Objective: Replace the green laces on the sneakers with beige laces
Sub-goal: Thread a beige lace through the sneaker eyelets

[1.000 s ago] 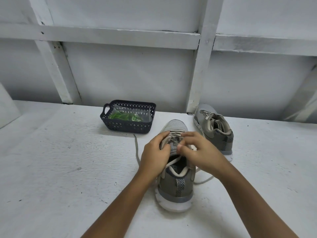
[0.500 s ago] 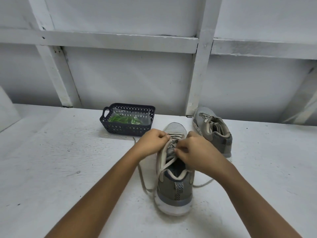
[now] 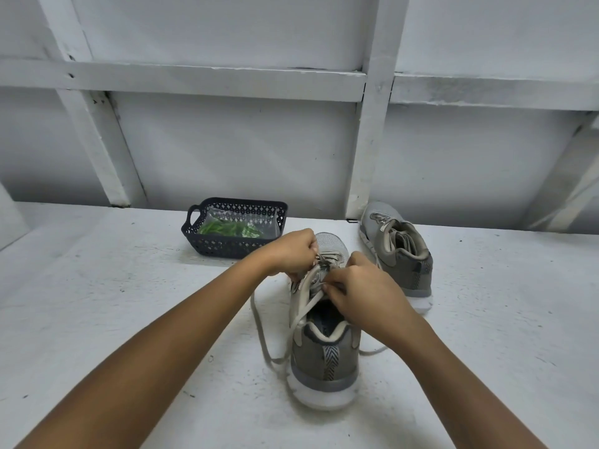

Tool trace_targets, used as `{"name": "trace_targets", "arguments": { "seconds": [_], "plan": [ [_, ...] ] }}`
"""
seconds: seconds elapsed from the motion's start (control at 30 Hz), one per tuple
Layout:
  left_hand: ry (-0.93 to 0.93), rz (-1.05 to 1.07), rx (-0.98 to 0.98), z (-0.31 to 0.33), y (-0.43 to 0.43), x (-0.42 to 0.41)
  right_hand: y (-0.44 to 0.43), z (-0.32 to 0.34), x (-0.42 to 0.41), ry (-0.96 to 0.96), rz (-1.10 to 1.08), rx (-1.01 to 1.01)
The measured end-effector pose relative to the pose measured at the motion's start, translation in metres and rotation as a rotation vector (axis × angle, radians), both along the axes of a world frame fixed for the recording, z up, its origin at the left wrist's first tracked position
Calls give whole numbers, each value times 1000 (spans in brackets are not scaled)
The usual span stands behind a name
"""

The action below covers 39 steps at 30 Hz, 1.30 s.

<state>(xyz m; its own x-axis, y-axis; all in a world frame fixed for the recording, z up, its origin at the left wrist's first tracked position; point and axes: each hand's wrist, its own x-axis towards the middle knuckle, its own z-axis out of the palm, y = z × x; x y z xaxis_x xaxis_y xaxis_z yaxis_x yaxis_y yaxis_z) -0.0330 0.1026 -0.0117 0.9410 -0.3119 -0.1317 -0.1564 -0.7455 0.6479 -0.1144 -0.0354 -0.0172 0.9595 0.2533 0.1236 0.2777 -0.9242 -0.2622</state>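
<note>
Near sneaker [image 3: 324, 361] stands heel-toward-viewer on the desk [image 3: 113, 303], upright. Beige lace [image 3: 299, 314] already threaded through the forward eyelets; loose ends trail on the desk on both sides of the shoe.

Left hand [image 3: 293, 254]: grip pinched on the lace at the left eyelet row. Right hand [image 3: 358, 286]: grip pressed on the lace or tongue at the right row; exact hold hidden by the knuckles.

Risks, judged:
- uneven pull leaves one end short;
- lace twists flat-to-edge in an eyelet;
- hard tug tips the shoe.

Far sneaker [image 3: 397, 251] appears beige-laced. Basket [image 3: 194, 230] beyond holds the bagged green laces [image 3: 227, 227].
</note>
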Motion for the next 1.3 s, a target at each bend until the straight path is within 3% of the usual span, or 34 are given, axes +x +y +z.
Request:
{"name": "trace_targets", "arguments": {
  "seconds": [0.13, 0.33, 0.63, 0.83, 0.93, 1.13, 1.3],
  "plan": [
    [-206, -59, -12, -8, 2, 3, -1, -2, 0, -8, -10, 17],
    [20, -132, -196, 0, 16, 1, -2, -3, 0, -8, -11, 30],
    [-401, -165, 216, 0, 9, -7, 0, -2, -4, -70, -28, 17],
    [-515, -127, 326, -6, 10, -11, -1, 2, -10, -94, 28, 18],
    [-441, -84, 226, -5, 12, -14, -5, 4, -12, -83, 57, 83],
    [-14, 10, -260, -11, 21, -35, -10, 10, -13, -21, 107, 180],
    [-26, -17, -320, -23, 23, -52, -13, 12, -13, 19, 124, 247]
  ]
}}
